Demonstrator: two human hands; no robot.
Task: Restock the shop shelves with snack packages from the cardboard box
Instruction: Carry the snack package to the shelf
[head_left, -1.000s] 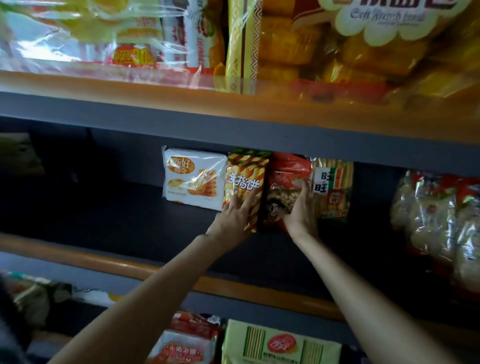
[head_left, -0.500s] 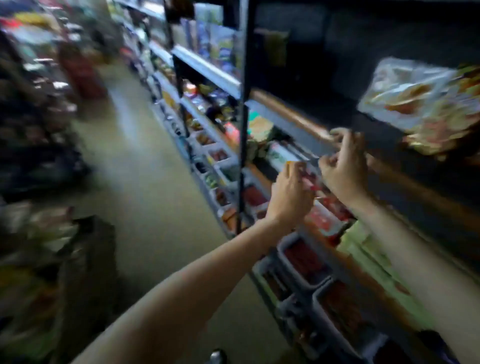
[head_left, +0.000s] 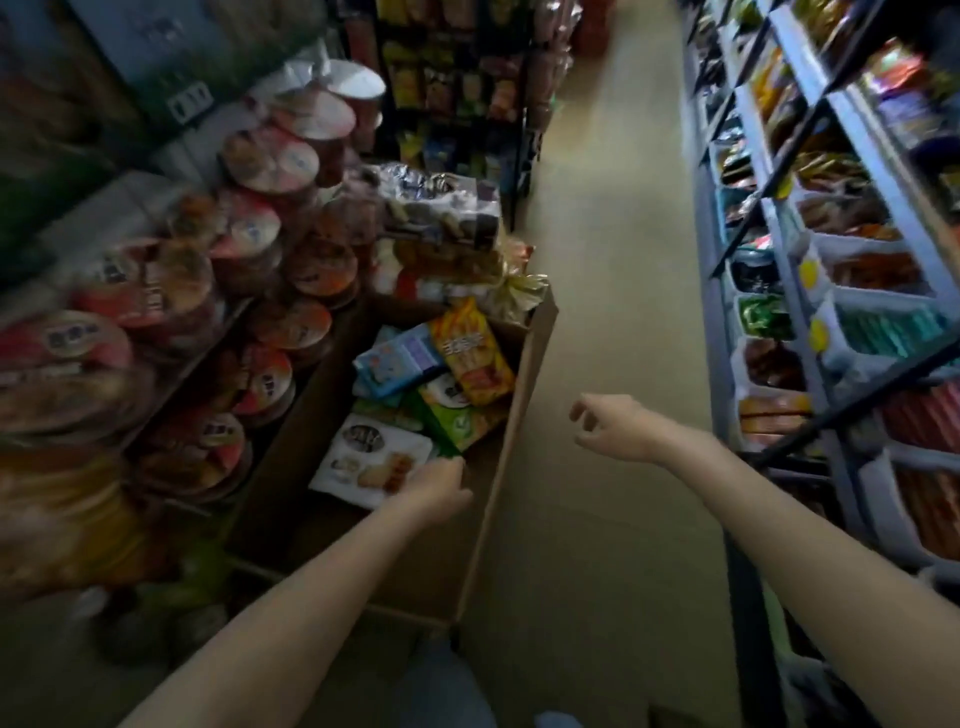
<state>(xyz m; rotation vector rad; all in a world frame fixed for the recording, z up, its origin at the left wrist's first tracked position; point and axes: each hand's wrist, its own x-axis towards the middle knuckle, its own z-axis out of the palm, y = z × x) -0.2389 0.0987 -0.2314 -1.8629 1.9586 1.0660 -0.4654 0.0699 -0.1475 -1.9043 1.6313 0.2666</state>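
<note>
An open cardboard box stands on the floor at the left of the aisle. Inside lie snack packages: a white biscuit pack, a green pack, a blue pack and a yellow-orange pack. My left hand reaches into the box and rests at the white pack's right corner; whether it grips the pack is unclear. Over the floor to the right of the box, my right hand hangs with its fingers loosely apart and nothing in it.
Stacked instant-noodle bowls fill the racks left of the box. Clear bags of snacks pile at the box's far end. The shop shelves with trays of goods run along the right. The aisle floor stretches ahead between them.
I have turned from the shelf to the aisle and the box. Both hands left the packages on the shelf; the left hand dropped into the box, the right hand hangs free.
</note>
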